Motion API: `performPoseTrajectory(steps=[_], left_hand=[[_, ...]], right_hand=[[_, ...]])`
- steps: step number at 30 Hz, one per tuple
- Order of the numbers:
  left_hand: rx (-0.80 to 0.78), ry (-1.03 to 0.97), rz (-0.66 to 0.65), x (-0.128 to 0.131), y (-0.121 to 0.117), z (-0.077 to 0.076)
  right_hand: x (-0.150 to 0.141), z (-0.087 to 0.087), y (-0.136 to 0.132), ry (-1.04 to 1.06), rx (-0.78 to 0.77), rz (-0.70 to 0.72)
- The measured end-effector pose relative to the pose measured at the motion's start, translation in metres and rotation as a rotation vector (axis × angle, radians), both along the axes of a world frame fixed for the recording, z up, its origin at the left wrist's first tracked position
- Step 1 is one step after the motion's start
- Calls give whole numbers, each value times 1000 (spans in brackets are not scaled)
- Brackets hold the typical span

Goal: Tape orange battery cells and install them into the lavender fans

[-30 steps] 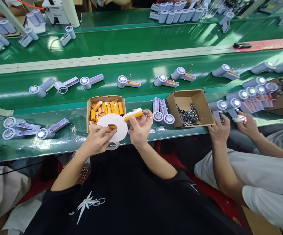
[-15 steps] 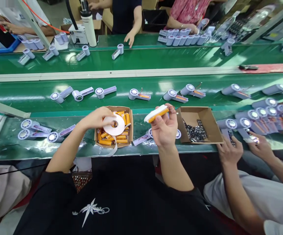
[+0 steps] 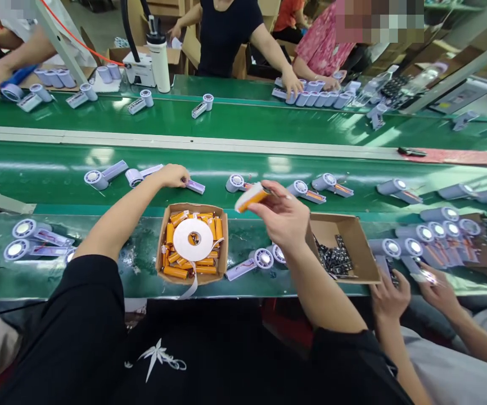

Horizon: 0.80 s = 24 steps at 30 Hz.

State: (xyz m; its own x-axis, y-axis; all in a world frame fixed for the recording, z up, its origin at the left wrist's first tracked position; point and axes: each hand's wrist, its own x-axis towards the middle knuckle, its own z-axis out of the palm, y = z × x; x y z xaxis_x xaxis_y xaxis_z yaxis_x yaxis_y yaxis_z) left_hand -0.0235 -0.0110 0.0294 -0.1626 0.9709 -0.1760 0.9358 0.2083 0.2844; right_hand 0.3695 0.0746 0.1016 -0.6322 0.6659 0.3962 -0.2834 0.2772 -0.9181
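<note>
My left hand (image 3: 175, 175) reaches over the belt, its fingers closed on a pale purple handheld fan (image 3: 195, 187). The fan's round head is hidden under the hand, while the open handle sticks out to the right. Raised above the bench, my right hand (image 3: 288, 216) holds an orange battery (image 3: 252, 198) with white tape along its upper side. Between my arms stands a cardboard box (image 3: 159, 264) of orange batteries, with a white tape roll (image 3: 180, 247) lying on top. A loose tape end hangs over the box's front edge.
A second cardboard box (image 3: 364, 247) holds small black parts (image 3: 334, 259). More fans (image 3: 237, 183) lie along the green belt (image 3: 210, 149) and bench. At right, a co-worker's hands (image 3: 391, 298) handle fans. Other people work across the belt, near a white bottle (image 3: 159, 67).
My left hand has left the tape roll, moved up to the belt and closed on a fan. My right hand still holds the taped battery. Across the belt, a co-worker's arm has swung right.
</note>
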Motion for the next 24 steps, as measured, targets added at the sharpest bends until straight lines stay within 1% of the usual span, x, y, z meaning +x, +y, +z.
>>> performPoseTrajectory(steps=[2,5,7,8,9,11,13,15,18,21,23,24], left_hand=[[-13,-51,-4,-7,-1,3],[26,-79,57,-5,-3,2],[70,-84,105,0,-2,-2],[86,-89,123,3,-1,-4],[98,-93,135,6,1,-6],[112,-99,150,11,6,-8],[121,-103,158,15,13,-9],[129,-109,162,19,18,-9],[137,-123,164,23,23,-7],[144,-132,174,28,27,-4],[149,-124,193,37,27,0],[168,-110,210,45,23,4]], right_hand=[[-50,-8,18,-127,105,65],[-127,-28,37,-378,262,160],[-162,-38,42,-576,423,227],[-172,-41,43,-673,518,270],[-178,-44,44,-762,615,314],[-180,-46,45,-914,792,365],[-177,-47,45,-1029,926,346],[-177,-48,44,-1106,1022,321],[-183,-54,38,-1160,1076,345],[-194,-59,31,-1166,1064,353],[-197,-59,32,-1154,1057,368],[-196,-58,34,-1150,1053,387]])
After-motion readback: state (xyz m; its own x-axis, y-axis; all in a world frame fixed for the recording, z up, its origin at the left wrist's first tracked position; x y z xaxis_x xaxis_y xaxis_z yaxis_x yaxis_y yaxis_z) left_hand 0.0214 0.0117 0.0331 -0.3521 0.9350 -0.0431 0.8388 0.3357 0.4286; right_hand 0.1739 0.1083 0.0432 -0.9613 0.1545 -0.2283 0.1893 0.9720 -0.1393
